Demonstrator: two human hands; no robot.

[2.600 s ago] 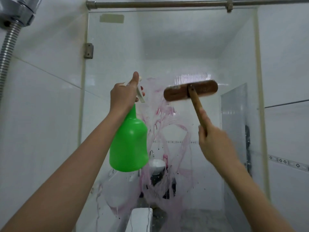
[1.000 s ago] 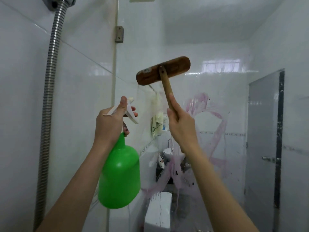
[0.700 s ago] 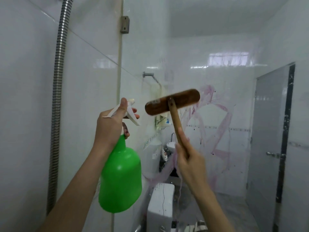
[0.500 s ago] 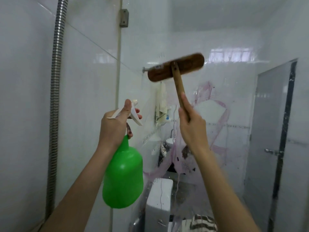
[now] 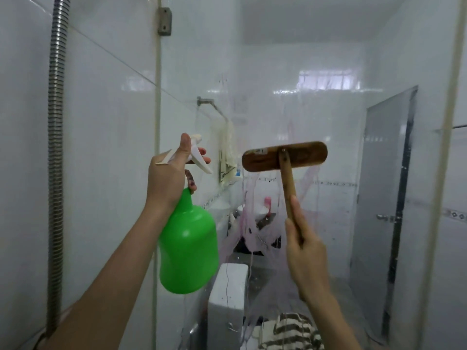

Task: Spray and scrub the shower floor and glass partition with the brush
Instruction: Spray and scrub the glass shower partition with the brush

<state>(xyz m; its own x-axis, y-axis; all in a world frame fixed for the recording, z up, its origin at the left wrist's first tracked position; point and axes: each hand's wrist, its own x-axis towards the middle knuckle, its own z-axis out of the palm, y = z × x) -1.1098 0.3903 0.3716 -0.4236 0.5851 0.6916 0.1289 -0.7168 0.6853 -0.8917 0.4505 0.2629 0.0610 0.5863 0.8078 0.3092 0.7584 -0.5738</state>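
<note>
Head view: brush head lies level, handle pointing down.

Left hand grips green spray bottle; right hand presses wooden brush against pink-streaked glass partition.

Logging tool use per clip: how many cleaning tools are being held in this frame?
2. A green spray bottle in the left hand, left of centre, and a wooden brush held by its handle in the right hand, its head at the glass partition. Others may be out of view.
</note>
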